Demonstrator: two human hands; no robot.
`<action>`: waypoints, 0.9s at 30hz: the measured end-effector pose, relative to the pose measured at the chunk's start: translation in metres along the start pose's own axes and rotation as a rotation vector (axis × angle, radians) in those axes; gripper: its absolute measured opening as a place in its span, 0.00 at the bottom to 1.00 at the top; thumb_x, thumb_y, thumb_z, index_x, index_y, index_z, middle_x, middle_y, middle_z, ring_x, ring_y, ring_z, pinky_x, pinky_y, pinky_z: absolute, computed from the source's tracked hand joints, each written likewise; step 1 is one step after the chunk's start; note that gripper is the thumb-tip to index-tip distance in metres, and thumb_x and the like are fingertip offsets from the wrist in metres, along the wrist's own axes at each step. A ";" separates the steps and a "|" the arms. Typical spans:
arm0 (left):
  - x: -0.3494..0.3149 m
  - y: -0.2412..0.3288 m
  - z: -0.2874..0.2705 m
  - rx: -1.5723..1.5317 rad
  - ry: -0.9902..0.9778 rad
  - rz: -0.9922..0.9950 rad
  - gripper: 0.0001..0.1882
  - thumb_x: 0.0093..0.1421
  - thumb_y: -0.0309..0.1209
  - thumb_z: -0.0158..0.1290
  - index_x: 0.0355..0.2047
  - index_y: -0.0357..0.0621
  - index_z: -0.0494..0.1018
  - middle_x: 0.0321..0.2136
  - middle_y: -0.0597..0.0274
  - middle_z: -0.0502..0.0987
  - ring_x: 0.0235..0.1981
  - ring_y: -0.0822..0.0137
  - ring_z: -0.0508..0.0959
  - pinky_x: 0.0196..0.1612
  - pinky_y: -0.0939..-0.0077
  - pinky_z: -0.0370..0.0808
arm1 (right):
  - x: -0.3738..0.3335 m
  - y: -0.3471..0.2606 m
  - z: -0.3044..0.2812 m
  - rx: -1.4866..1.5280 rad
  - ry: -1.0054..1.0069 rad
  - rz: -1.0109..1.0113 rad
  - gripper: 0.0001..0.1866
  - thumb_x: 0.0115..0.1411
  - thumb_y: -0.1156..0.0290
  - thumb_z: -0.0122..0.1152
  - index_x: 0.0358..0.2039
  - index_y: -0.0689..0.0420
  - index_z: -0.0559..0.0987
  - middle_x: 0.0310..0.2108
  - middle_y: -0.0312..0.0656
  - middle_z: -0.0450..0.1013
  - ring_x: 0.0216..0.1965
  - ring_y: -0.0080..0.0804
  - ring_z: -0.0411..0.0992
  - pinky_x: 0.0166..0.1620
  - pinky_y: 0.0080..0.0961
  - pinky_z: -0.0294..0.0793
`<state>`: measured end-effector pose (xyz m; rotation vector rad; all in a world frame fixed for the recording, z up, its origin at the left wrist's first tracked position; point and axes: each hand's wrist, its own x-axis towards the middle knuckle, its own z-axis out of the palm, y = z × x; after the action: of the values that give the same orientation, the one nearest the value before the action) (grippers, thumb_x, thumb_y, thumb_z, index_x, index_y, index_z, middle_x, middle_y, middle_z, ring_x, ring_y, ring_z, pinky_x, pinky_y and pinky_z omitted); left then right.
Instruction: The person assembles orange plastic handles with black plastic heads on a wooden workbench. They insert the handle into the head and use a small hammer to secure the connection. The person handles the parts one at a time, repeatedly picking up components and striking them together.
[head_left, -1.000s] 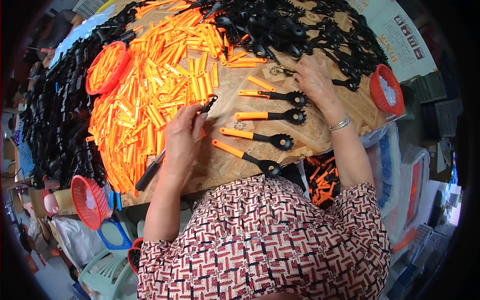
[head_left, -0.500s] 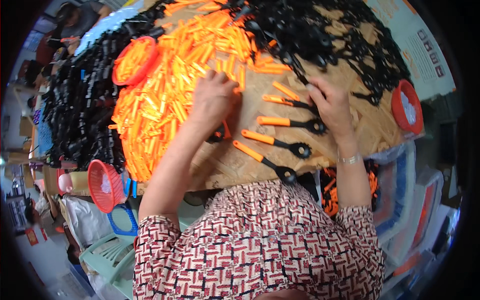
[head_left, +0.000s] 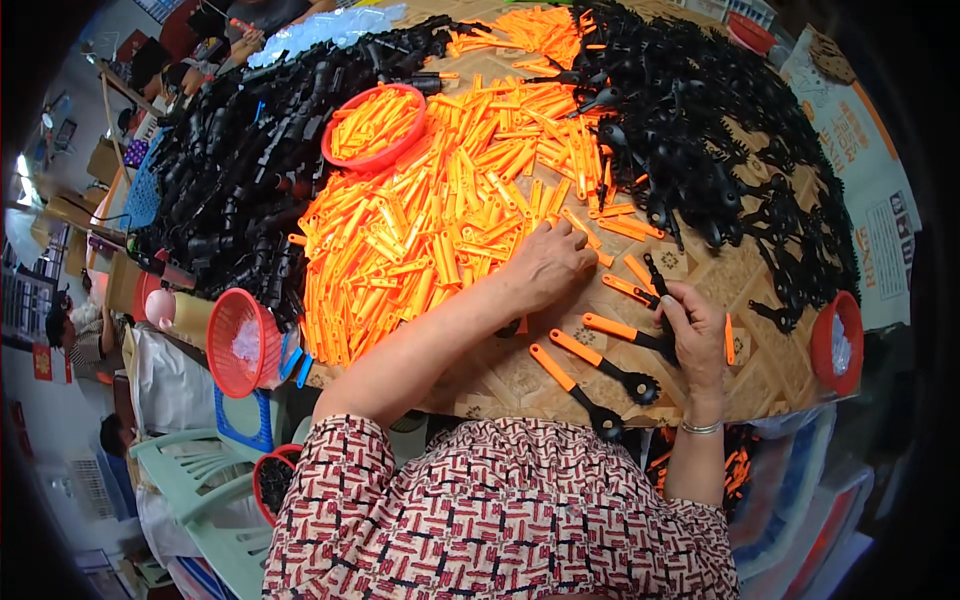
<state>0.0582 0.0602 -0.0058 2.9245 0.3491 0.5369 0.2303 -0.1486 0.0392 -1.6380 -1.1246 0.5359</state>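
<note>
Left hand (head_left: pixel 552 264) at orange handles (head_left: pixel 430 230), red basket (head_left: pixel 411 151) beyond (black parts (head_left: pixel 235 165) alongside)

Front-right tabletop (head_left: pixel 775 372) is passable; orange handles (head_left: pixel 425 238) block the left, black utensils (head_left: pixel 690 140) the back.

The left hand (head_left: pixel 548 262) reaches across the tabletop (head_left: pixel 490 388), its fingers curled down at the edge of a heap of orange handles (head_left: pixel 410 255); whether they grip one is hidden; the right hand (head_left: pixel 697 335) pinches a black utensil piece (head_left: pixel 653 272), its stem jutting past the thumb; beside it, orange-handled utensils (head_left: pixel 572 350) lie in a slanting row; a red basket (head_left: pixel 388 162) holds more handles; black utensil heads (head_left: pixel 680 120) crowd the far right.
</note>
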 end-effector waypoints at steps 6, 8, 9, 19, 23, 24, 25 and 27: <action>0.009 -0.015 -0.016 -0.073 -0.047 0.123 0.12 0.62 0.39 0.57 0.45 0.55 0.81 0.40 0.62 0.75 0.48 0.58 0.73 0.50 0.62 0.70 | 0.000 0.002 0.007 0.291 -0.031 0.127 0.08 0.69 0.75 0.59 0.44 0.67 0.81 0.26 0.34 0.76 0.26 0.18 0.73 0.32 0.17 0.75; 0.011 -0.013 -0.018 -0.091 0.009 0.183 0.14 0.62 0.39 0.58 0.47 0.56 0.81 0.42 0.63 0.74 0.48 0.58 0.73 0.51 0.62 0.70 | 0.001 0.005 0.006 0.330 -0.058 0.134 0.08 0.69 0.75 0.59 0.43 0.67 0.81 0.26 0.35 0.76 0.25 0.19 0.73 0.31 0.17 0.75; 0.010 -0.014 -0.016 -0.069 0.027 0.212 0.14 0.62 0.39 0.58 0.47 0.57 0.81 0.42 0.64 0.74 0.48 0.58 0.73 0.52 0.63 0.70 | 0.001 0.004 0.007 0.339 -0.048 0.143 0.08 0.69 0.75 0.60 0.43 0.67 0.81 0.25 0.35 0.76 0.25 0.19 0.73 0.31 0.18 0.75; 0.011 -0.038 0.020 -0.221 0.180 0.270 0.05 0.55 0.34 0.60 0.30 0.49 0.79 0.30 0.60 0.76 0.38 0.54 0.77 0.40 0.59 0.74 | -0.005 0.004 0.002 0.221 -0.019 0.172 0.09 0.70 0.73 0.60 0.44 0.66 0.81 0.25 0.35 0.75 0.24 0.19 0.72 0.31 0.18 0.76; 0.002 -0.042 -0.012 -0.246 0.245 0.035 0.07 0.57 0.32 0.64 0.37 0.50 0.81 0.32 0.61 0.77 0.37 0.53 0.75 0.39 0.60 0.74 | -0.014 0.012 -0.005 0.464 0.062 0.179 0.08 0.70 0.72 0.59 0.42 0.64 0.80 0.27 0.39 0.78 0.27 0.25 0.77 0.33 0.21 0.79; 0.003 -0.045 -0.015 -0.204 0.237 0.027 0.07 0.57 0.32 0.64 0.37 0.50 0.81 0.32 0.61 0.78 0.37 0.53 0.75 0.40 0.60 0.74 | -0.016 0.012 -0.009 0.507 0.071 0.179 0.08 0.70 0.72 0.59 0.41 0.64 0.79 0.27 0.39 0.78 0.28 0.26 0.77 0.34 0.21 0.79; 0.005 -0.045 -0.016 -0.161 0.230 0.018 0.07 0.58 0.31 0.64 0.38 0.49 0.82 0.33 0.61 0.78 0.38 0.54 0.75 0.40 0.60 0.74 | -0.019 0.010 -0.011 0.601 0.078 0.182 0.07 0.70 0.72 0.58 0.42 0.63 0.79 0.28 0.41 0.78 0.29 0.28 0.78 0.34 0.23 0.80; 0.003 -0.035 -0.017 -0.146 0.212 0.033 0.06 0.59 0.31 0.63 0.37 0.48 0.82 0.32 0.60 0.79 0.39 0.54 0.76 0.43 0.61 0.74 | -0.022 0.000 -0.013 0.789 0.089 0.170 0.06 0.71 0.72 0.56 0.42 0.62 0.78 0.28 0.44 0.79 0.30 0.31 0.80 0.36 0.27 0.82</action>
<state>0.0476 0.0960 0.0044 2.7430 0.2737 0.8429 0.2301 -0.1740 0.0401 -1.0473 -0.5836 0.8742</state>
